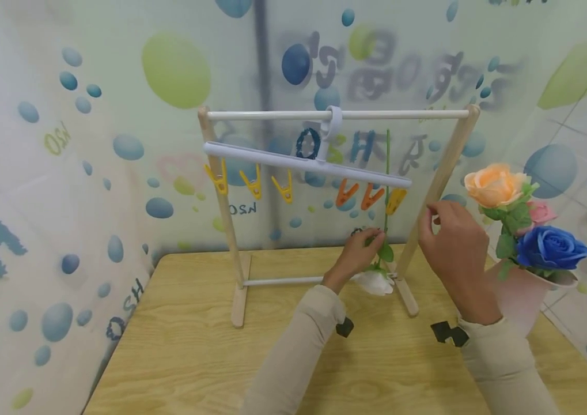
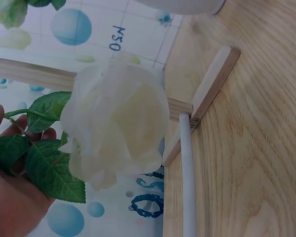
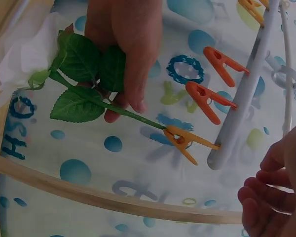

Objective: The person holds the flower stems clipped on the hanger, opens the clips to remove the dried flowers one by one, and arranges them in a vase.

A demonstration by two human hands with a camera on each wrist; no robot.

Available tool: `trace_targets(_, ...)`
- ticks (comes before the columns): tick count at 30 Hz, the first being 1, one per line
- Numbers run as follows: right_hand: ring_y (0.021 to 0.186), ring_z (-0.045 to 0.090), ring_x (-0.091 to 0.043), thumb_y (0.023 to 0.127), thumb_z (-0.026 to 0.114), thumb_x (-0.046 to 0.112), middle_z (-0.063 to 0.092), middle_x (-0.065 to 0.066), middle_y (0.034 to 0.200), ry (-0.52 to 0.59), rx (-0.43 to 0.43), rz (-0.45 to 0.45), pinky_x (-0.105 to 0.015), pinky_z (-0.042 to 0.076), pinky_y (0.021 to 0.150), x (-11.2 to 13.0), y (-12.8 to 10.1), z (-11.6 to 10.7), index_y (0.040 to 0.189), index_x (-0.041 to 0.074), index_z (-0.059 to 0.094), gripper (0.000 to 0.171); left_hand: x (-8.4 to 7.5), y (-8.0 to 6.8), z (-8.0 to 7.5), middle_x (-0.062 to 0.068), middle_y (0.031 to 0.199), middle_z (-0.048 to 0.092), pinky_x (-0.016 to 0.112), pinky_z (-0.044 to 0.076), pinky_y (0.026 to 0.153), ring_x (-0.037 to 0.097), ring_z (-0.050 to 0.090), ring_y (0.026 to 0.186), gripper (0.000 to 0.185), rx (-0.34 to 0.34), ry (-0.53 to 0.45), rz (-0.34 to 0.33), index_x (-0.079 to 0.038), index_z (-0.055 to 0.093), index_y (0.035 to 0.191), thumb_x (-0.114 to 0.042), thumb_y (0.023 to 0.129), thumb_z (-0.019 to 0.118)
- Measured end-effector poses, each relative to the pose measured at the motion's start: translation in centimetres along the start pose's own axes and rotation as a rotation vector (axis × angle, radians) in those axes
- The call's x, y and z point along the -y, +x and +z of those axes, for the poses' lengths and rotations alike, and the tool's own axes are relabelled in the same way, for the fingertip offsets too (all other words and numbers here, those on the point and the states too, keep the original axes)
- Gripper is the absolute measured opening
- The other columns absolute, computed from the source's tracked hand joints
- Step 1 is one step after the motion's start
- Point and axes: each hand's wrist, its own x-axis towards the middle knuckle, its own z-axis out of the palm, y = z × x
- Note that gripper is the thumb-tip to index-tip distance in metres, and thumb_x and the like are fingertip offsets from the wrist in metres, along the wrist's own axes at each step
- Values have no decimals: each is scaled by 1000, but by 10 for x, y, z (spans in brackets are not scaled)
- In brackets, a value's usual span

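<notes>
**White rose hanging head-down from the yellow clip**

My left hand point(image 1: 358, 253) is pinching the green stem point(image 3: 133, 116) of a white rose point(image 2: 116, 133) just above its leaves, with fingers and thumb curled round it. The rose hangs upside down at the right end of the wooden rack point(image 1: 223, 190), its bloom low, close to the rack's lower white rod point(image 2: 187, 182) and just above the table point(image 1: 179, 346). From the right wrist view, the stem's end sits in the mouth of the yellow clip point(image 3: 185, 142), the last one on the tilted white hanger bar point(image 1: 303, 164), beside two orange clips point(image 3: 212, 81).

My right hand point(image 1: 454, 245) is up by the rack's right post, fingers loosely curled and gripping nothing that I can see; it is near the clip but apart from it.

As I judge it, the step is seating the stem in that clip. To do it well I'd keep the left hand steady below, holding the stem in line with the clip, and bring the right thumb and forefinger onto the clip's tails. The hanger bar swings on its hook, so any pull should be gentle. I'd let go only once the clip plainly bites.

A pink vase point(image 1: 518, 300) with orange, pink and blue roses stands at the far right.
</notes>
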Motion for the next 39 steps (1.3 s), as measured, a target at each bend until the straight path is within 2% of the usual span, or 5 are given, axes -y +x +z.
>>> trace_targets(5,71,67,-36,96,55,16,69,-22,93,46,168,129,-52,49,49,-5,6,22,104,-4,69,26,-1,1,3,0,134,62,38,45,105,19,54,128,44,-12,25,-6,-17,65,126,-50,99,54)
trace_targets(14,80,68,-32,99,51,48,68,-19,118,182,471,412,-49,53,64,3,18,60,129,-1,59,58,9,-8,-10,-1,124,67,40,48,101,18,58,122,35,-50,47,-36,-18,69,115,-46,98,58)
trace_targets(25,78,67,-35,98,57,45,72,-19,97,238,398,467,-44,50,63,4,21,75,103,-2,67,48,10,-7,-12,-2,124,67,40,48,102,17,58,123,32,-44,67,7,-18,70,112,-44,99,58)
trace_targets(31,71,65,-34,98,59,38,73,-20,88,213,362,434,-36,46,55,0,24,70,91,-2,68,41,9,-7,-10,0,121,68,36,52,92,15,63,102,33,-36,102,-2,-16,71,112,-44,99,58)
trace_targets(39,71,63,-33,97,59,41,72,-19,92,198,374,457,-32,40,53,-10,22,64,94,-1,68,43,16,-12,-9,3,122,69,30,54,83,15,68,88,35,45,273,-10,-13,71,121,-37,101,57)
